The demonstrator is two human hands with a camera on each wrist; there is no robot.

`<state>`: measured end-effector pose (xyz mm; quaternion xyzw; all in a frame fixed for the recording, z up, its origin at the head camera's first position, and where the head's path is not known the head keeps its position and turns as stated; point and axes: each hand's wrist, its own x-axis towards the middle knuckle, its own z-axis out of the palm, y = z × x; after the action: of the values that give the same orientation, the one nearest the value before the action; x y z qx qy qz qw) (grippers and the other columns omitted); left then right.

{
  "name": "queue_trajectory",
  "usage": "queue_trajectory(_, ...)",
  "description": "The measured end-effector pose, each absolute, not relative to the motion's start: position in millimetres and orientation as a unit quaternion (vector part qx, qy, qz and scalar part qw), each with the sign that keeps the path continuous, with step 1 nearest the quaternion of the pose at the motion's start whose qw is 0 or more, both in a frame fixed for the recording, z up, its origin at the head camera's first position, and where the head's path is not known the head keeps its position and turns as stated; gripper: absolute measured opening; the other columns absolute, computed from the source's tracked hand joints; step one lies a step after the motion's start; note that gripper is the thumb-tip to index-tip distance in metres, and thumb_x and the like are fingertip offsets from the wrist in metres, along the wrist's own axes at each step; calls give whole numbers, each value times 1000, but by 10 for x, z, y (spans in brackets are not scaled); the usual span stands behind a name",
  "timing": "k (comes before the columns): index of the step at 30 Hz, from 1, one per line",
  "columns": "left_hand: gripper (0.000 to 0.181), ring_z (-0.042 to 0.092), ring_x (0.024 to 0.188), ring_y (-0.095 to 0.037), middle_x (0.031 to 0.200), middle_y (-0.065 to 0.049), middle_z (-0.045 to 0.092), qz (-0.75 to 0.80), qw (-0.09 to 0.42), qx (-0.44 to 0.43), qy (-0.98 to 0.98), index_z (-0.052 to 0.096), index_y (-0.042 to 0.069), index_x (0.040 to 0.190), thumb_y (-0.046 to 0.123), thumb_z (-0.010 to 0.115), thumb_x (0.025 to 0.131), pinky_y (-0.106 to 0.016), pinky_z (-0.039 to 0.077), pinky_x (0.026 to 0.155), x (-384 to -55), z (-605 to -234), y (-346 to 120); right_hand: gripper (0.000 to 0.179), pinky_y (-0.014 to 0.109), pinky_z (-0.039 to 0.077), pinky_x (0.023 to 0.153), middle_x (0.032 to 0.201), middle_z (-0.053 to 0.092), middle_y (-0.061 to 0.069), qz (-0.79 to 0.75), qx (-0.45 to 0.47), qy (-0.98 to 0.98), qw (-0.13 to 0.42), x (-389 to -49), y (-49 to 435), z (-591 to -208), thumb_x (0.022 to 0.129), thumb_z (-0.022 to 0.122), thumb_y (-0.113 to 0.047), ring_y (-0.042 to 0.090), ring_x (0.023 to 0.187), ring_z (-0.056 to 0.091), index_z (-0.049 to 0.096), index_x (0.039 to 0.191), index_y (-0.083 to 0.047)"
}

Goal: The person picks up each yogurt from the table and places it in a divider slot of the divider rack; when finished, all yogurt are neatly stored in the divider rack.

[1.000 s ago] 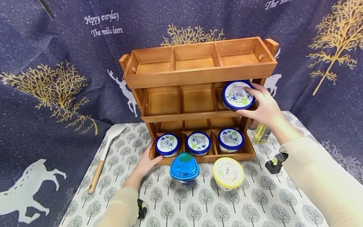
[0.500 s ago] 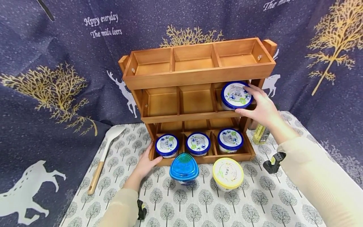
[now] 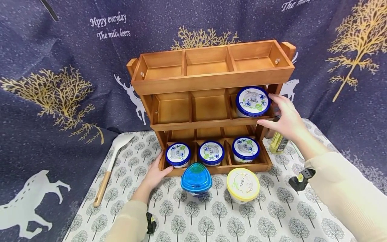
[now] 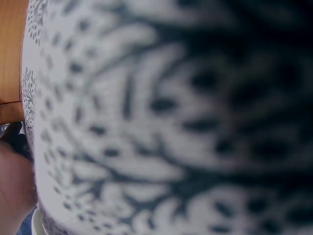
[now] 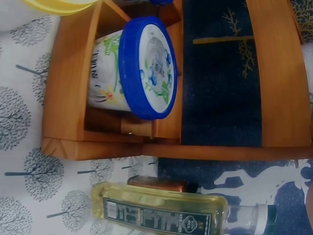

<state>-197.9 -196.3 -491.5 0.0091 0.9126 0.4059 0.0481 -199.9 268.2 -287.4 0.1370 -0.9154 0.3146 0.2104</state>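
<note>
A three-tier wooden rack (image 3: 211, 80) stands on the table. In its middle tier's right compartment sits a white tub with a blue lid (image 3: 252, 101), tilted toward me. My right hand (image 3: 285, 114) is just right of this tub, thumb and fingers spread apart and holding nothing. At the rack's lower left corner rests my left hand (image 3: 156, 173), fingers along the side and thumb at the front edge. Blue-lidded tubs fill the bottom tier: left (image 3: 178, 154), middle (image 3: 211, 153) and right (image 3: 246, 149). The left wrist view is mostly blurred tablecloth.
In front of the rack stand a blue triangular-lidded container (image 3: 196, 179) and a yellow-lidded tub (image 3: 243, 185). A white spatula with a wooden handle (image 3: 110, 168) lies at left. Behind the right arm is a bottle of yellow liquid (image 5: 161, 208). A dark patterned curtain (image 3: 60, 84) hangs behind.
My right hand has let go of the blue-lidded tub in the middle tier and drawn back a little to the right. The tub stays in its compartment. My left hand has not moved.
</note>
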Motion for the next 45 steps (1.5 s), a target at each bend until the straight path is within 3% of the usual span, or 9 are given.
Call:
queue_trajectory(5,95,14,135,-47,151,-24,20,408,53,8,911,9,34,151,59,65,78,-71,18,98,-1983,-4918,-1966,85,46,43,80,139,34,25,317,145,-913,214,-1886,2719,-2942,72,82,-17,38,95,49,36,141,-1)
queue_trajectory(10,95,14,135,-47,151,-24,19,409,55,6,911,9,35,151,59,65,78,-71,18,98,-1983,-4919,-1963,83,31,40,76,131,40,25,296,182,-907,239,-1804,2757,-3053,69,84,-14,35,98,48,41,138,1)
queue_trajectory(14,95,14,135,-47,151,-24,19,409,54,6,911,9,35,151,58,65,78,-71,18,99,-1971,-4904,-1961,83,45,40,84,127,45,26,289,220,-901,236,-1732,2754,-3183,64,86,-10,37,109,43,44,134,5)
queue_trajectory(17,95,15,135,-46,151,-23,19,410,55,6,910,9,36,151,58,65,78,-70,18,99,-1966,-4895,-1959,81,52,39,84,125,47,24,288,239,-904,208,-1651,2717,-3309,65,85,-13,35,107,43,45,133,5)
queue_trajectory(25,95,14,135,-46,151,-22,19,403,53,4,914,9,36,151,59,65,78,-70,18,99,-1983,-4904,-1971,77,55,39,88,127,50,18,278,285,-912,103,-1482,2558,-3577,71,82,-27,34,110,45,47,132,1)
queue_trajectory(34,94,13,136,-46,151,-22,20,402,56,4,914,8,36,151,59,65,78,-69,18,101,-1977,-4905,-1955,83,63,35,94,136,44,19,277,286,-917,-13,-1371,2420,-3783,71,80,-41,41,126,33,45,137,-5)
queue_trajectory(45,95,13,136,-45,152,-20,19,400,54,9,915,8,35,151,58,65,79,-70,16,100,-1972,-4894,-1957,93,63,36,92,138,42,18,264,307,-913,-48,-1317,2324,-3970,65,77,-57,40,126,34,45,139,-10)
